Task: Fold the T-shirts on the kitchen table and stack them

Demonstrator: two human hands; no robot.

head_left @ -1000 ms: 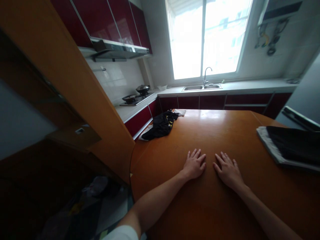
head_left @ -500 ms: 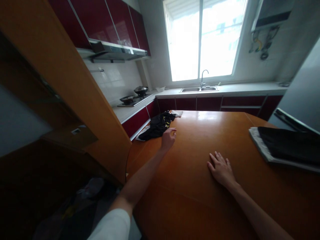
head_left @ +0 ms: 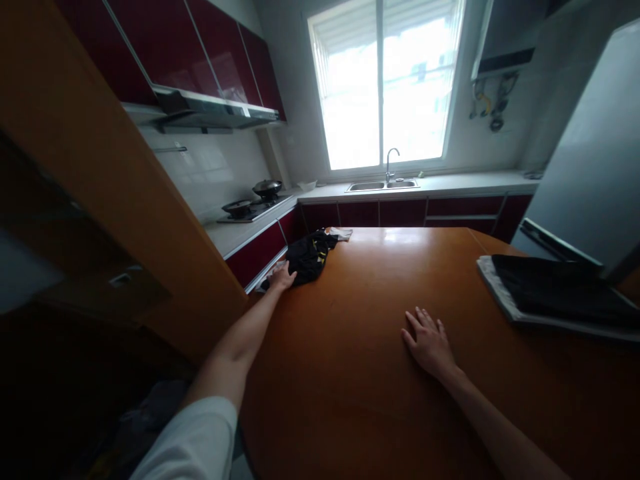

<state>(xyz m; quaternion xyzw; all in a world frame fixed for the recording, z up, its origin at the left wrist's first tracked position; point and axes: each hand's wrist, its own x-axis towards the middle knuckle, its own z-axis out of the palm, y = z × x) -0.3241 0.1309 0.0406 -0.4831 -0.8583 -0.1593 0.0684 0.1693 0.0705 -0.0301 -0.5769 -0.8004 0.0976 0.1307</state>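
At the far left edge of the wooden table [head_left: 360, 347] lies a crumpled black garment [head_left: 305, 257] with yellow marks and white parts. My left hand [head_left: 283, 275] rests on its near left end, thumb apart from the other fingers. No cloth can be seen pinched between them, though the fingertips are hard to make out against the fabric. Flat on the tabletop, right of the middle, lies my right hand [head_left: 429, 345], fingers spread and holding nothing.
A folded black and white cloth-like stack [head_left: 555, 287] lies on the table's right side. Beyond the table are a counter with a sink [head_left: 383, 186] and a stove [head_left: 255, 208] with pans. A wooden frame [head_left: 165, 200] stands close on the left, a fridge [head_left: 590, 147] on the right.
My left hand has moved left from beside the garment onto its near left end. My right hand stays flat on the table. The view has turned slightly right.
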